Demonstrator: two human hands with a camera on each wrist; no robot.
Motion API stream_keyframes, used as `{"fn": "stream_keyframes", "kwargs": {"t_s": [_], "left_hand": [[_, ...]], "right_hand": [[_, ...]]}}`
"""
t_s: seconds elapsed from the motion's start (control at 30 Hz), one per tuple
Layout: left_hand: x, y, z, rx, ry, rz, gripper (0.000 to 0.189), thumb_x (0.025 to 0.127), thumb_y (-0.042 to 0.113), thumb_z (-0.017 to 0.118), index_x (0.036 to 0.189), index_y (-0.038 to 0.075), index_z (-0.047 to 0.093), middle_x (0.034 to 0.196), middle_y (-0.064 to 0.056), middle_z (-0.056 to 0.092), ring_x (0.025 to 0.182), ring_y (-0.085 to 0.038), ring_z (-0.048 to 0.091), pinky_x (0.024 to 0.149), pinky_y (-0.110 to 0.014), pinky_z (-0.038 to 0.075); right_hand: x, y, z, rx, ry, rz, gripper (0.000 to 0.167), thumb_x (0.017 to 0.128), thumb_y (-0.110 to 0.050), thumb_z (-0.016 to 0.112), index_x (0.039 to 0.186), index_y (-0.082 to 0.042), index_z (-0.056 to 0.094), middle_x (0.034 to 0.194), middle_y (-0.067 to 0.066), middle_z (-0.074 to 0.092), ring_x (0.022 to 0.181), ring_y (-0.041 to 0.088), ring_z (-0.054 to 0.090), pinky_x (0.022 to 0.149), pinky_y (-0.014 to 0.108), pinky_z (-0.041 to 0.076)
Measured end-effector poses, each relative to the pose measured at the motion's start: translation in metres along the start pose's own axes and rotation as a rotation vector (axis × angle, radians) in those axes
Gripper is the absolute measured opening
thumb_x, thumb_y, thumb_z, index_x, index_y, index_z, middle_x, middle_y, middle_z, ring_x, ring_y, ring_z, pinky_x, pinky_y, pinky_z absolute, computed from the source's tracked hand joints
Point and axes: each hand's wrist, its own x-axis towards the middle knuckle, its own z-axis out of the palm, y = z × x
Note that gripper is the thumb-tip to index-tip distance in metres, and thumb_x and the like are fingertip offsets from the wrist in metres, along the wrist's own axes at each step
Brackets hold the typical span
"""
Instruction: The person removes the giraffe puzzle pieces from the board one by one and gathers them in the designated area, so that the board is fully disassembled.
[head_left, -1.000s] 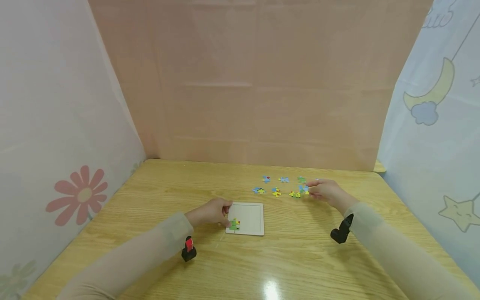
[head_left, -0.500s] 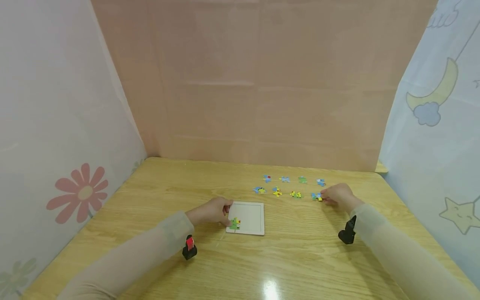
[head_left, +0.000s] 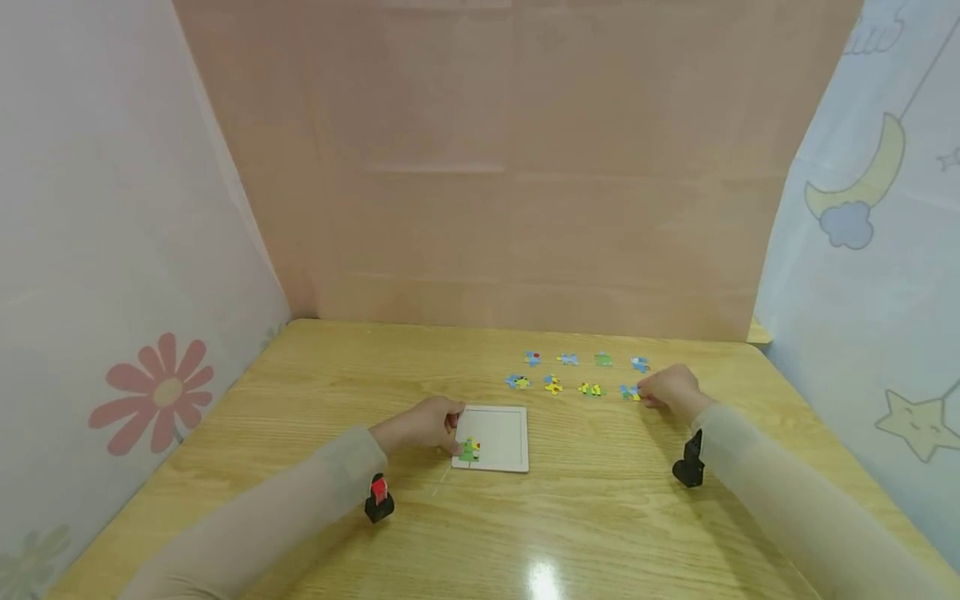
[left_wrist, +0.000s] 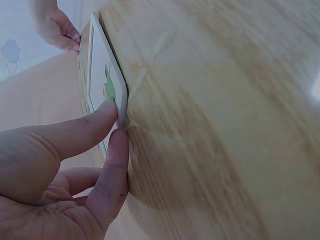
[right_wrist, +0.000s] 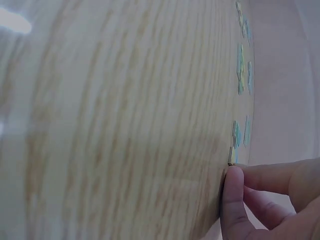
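Observation:
In the head view my left hand [head_left: 431, 423] pinches the left edge of a square white puzzle tray [head_left: 497, 436]. Its thumb lies over the rim, as the left wrist view shows. A green puzzle piece with yellow and red details [head_left: 469, 451] sits in the tray's near left corner, by the thumb. Farther right, my right hand [head_left: 670, 392] pinches the right edge of a blue, green and yellow puzzle piece [head_left: 627, 392] at the table surface. In the right wrist view, thumb and index fingertips meet at the edge of that piece [right_wrist: 232, 156].
Several loose puzzle pieces lie in two rows behind and right of the tray, among them a yellow-green one [head_left: 591, 389] and a green one [head_left: 603, 359]. A brown backdrop [head_left: 510, 250] stands behind the wooden table [head_left: 360, 358], with patterned curtains either side.
My right hand has carried the blue, green and yellow piece rightward and nearer, to the right end of the near row. A blue piece behind it now shows. My left hand stays at the tray.

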Motion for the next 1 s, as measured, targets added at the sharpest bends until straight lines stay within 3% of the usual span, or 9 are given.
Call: {"fn": "stream_keyframes", "kwargs": {"t_s": [0.17, 0.27, 0.37, 0.53, 0.83, 1.0], "left_hand": [[0.002, -0.001, 0.000, 0.005, -0.005, 0.008, 0.040, 0.077, 0.008, 0.082, 0.108, -0.003, 0.058, 0.082, -0.004, 0.046, 0.075, -0.015, 0.042, 0.062, -0.024, 0.034], [0.003, -0.002, -0.001, 0.000, -0.006, 0.003, 0.056, 0.077, 0.008, 0.082, 0.124, -0.006, 0.057, 0.083, -0.004, 0.047, 0.076, -0.015, 0.043, 0.062, -0.024, 0.034], [0.003, -0.003, -0.001, -0.010, -0.013, -0.016, 0.075, 0.077, 0.009, 0.082, 0.141, -0.006, 0.045, 0.085, -0.004, 0.049, 0.078, -0.015, 0.044, 0.063, -0.023, 0.036], [0.002, -0.005, 0.001, -0.044, -0.018, -0.022, 0.080, 0.078, 0.009, 0.081, 0.144, -0.005, 0.039, 0.088, -0.004, 0.051, 0.080, -0.015, 0.045, 0.064, -0.022, 0.037], [0.000, -0.009, 0.000, -0.080, -0.032, 0.011, 0.084, 0.074, 0.008, 0.084, 0.144, -0.006, 0.039, 0.094, -0.005, 0.051, 0.085, -0.016, 0.046, 0.068, -0.025, 0.039], [0.000, -0.008, -0.002, -0.078, -0.054, 0.002, 0.088, 0.071, 0.007, 0.086, 0.145, -0.004, 0.039, 0.095, -0.005, 0.049, 0.086, -0.016, 0.045, 0.068, -0.026, 0.038]], "right_hand": [[-0.008, -0.004, -0.006, 0.026, -0.015, 0.001, 0.033, 0.089, -0.002, 0.063, 0.117, 0.016, 0.059, 0.073, 0.001, 0.067, 0.055, 0.007, 0.066, 0.062, 0.021, 0.058], [-0.014, -0.008, -0.009, 0.066, -0.032, -0.007, 0.037, 0.090, -0.003, 0.062, 0.120, 0.018, 0.055, 0.076, 0.003, 0.068, 0.057, 0.008, 0.066, 0.063, 0.022, 0.058], [-0.020, -0.013, -0.011, 0.124, -0.071, -0.026, 0.041, 0.092, -0.001, 0.060, 0.125, 0.020, 0.050, 0.082, 0.005, 0.067, 0.062, 0.008, 0.066, 0.068, 0.023, 0.058], [-0.025, -0.019, -0.010, 0.143, -0.178, -0.109, 0.047, 0.097, -0.005, 0.055, 0.132, 0.022, 0.041, 0.105, 0.016, 0.068, 0.076, 0.009, 0.067, 0.079, 0.027, 0.059], [-0.039, -0.039, 0.018, 0.034, -0.255, -0.178, 0.047, 0.098, -0.015, 0.055, 0.134, 0.015, 0.047, 0.130, 0.031, 0.053, 0.088, 0.016, 0.067, 0.085, 0.033, 0.057], [-0.051, -0.056, 0.037, 0.030, -0.310, -0.214, 0.046, 0.098, -0.015, 0.056, 0.134, 0.013, 0.049, 0.128, 0.028, 0.058, 0.088, 0.018, 0.067, 0.089, 0.038, 0.056]]}}
